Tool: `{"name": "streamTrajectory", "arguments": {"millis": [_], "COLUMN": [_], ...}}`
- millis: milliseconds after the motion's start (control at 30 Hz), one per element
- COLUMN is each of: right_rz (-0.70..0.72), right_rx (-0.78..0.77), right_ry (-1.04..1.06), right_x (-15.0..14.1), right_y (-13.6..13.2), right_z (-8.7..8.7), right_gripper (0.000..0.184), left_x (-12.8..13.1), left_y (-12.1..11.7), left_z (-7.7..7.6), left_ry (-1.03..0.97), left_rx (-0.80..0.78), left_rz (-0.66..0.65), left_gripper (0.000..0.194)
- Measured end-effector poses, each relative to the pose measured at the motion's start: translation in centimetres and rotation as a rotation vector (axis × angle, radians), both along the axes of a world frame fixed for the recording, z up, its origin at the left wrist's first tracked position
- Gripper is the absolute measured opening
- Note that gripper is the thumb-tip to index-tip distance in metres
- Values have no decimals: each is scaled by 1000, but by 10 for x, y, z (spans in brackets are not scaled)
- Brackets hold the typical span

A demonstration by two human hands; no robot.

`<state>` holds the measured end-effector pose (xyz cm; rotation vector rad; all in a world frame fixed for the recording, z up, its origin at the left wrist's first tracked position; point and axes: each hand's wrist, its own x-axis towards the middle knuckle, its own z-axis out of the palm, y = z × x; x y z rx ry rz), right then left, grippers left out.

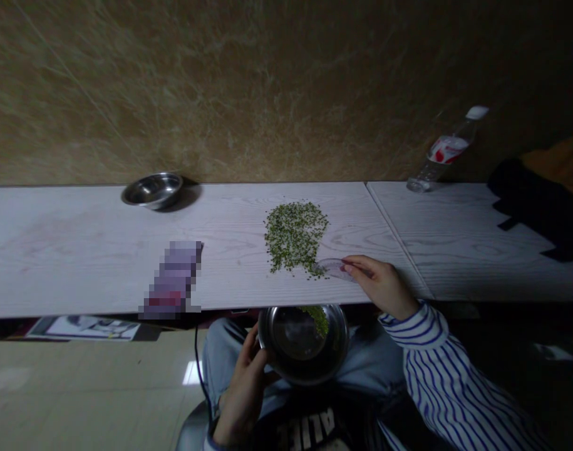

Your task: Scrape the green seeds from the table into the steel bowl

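Observation:
My right hand (377,282) pinches a clear, curved plastic piece (334,268), shaped like a protractor, low over the table. Its far edge meets the lower right of a spread of small green mung beans (293,235) on the white table. Below the table edge, my left hand (249,376) grips the left rim of a steel bowl (298,369) held above my lap. Some green beans (320,321) lie inside that bowl, toward its upper right. The bowl's far rim sits close under the table's front edge.
A second steel bowl (152,193) stands at the back left, near the marble-patterned wall. A blurred-out flat object (173,275) lies at the front left. Toward the right are a clear bottle with a white cap (448,150) and dark cloth (540,207). A seam (399,235) crosses the tabletop.

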<state>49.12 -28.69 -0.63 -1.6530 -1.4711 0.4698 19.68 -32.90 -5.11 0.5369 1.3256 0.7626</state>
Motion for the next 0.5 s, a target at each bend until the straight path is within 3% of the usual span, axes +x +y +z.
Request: {"name": "streamTrajectory", "arguments": {"millis": [233, 500], "right_rz": [-121, -99], "right_rx": [29, -9], "right_ry": [-20, -48], "right_x": [15, 11], "right_y": [-7, -17], "right_z": [-1, -2], "right_gripper": [26, 26], "left_x": [0, 4], "left_y": [-2, 0], "left_z": [-2, 0], "left_ry": [-10, 6], "left_rx": [0, -6], "left_rz": [11, -6], "left_gripper": [79, 79]}}
